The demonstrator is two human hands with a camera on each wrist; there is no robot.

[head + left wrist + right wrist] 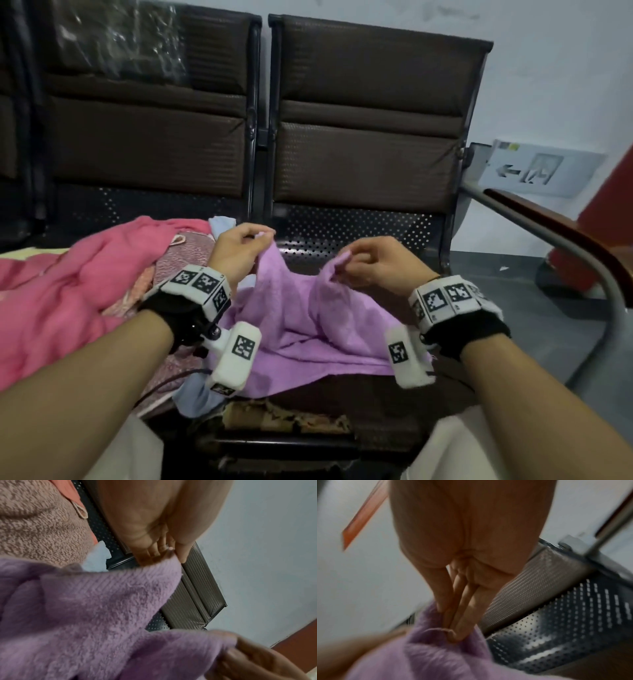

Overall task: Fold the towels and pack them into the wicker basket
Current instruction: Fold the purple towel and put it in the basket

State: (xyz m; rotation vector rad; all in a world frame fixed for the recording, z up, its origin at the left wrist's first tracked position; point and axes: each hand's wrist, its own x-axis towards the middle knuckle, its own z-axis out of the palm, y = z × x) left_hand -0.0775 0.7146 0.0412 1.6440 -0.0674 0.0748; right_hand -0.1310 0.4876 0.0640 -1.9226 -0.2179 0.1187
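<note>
Pinching purple towel [301, 322] corners, both hands (left [236, 253], right [373, 263]), top edge running left-right, body hanging

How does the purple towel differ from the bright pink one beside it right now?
The purple towel is held up: the left hand and right hand each pinch a corner, while the pink towel lies untouched on the seat. The purple towel is spread out with its near edge flat; the pink towel is bunched in a heap. Both are unfolded terry cloth.
</note>
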